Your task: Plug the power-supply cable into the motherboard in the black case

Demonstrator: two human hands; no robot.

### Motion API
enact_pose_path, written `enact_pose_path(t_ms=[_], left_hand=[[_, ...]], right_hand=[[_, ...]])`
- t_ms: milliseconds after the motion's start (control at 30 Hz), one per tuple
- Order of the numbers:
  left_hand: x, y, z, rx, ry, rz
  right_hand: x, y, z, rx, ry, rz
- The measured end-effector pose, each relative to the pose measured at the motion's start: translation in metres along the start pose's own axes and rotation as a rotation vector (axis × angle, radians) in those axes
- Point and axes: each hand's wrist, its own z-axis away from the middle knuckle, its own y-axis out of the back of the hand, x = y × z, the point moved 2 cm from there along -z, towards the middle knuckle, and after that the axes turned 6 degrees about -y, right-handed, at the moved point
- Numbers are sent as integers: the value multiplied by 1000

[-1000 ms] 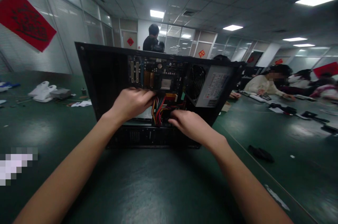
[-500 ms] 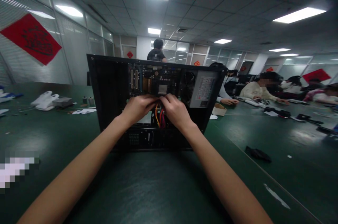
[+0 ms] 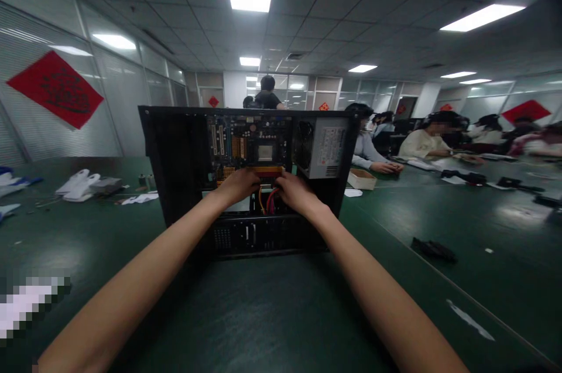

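An open black computer case (image 3: 175, 162) stands upright on the green table, its inside facing me. A motherboard (image 3: 246, 156) is mounted in its upper part, with a square pale processor socket area (image 3: 264, 153). Below that runs a row of orange and red memory slots (image 3: 268, 171). My left hand (image 3: 239, 184) is at the left part of these slots, fingers bent together. At their right end is my right hand (image 3: 297, 191), fingers likewise bent inward; what the fingertips press or pinch is hidden. Yellow and red cables (image 3: 270, 200) hang between the hands.
A grey power supply (image 3: 327, 147) sits in the case's upper right. White plastic bags (image 3: 79, 184) and a grey box (image 3: 106, 187) lie left. To the right are an open cardboard box (image 3: 362, 178), a black cloth-like item (image 3: 434, 249) and people at tables.
My hands have moved apart, from close together at the board's lower middle to either side of the memory slots. The slots now show between them. The view has shifted slightly.
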Motion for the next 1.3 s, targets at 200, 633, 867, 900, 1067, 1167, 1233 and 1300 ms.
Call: enact_pose_path(t_ms=[200,633,867,900,1067,1167,1233,1300], left_hand=[[0,-8,5,-3,52,-33],[6,-5,4,-132,177,-132],[6,-6,0,-128,205,-154],[6,-7,-1,-125,204,-156],[5,-10,0,-86,192,-151],[6,-10,2,-84,178,-138],[6,-10,3,-95,170,-136],[6,-9,3,-100,169,-139]], right_hand=[[-1,-3,1,-6,39,2],[-2,-4,0,-49,60,54],[-4,-5,-1,-32,70,76],[-5,-6,-2,-33,74,89],[-10,-9,-15,-35,179,176],[-13,-10,-24,-29,268,232],[-14,-11,-28,-25,303,270],[-15,-11,-29,-22,311,303]])
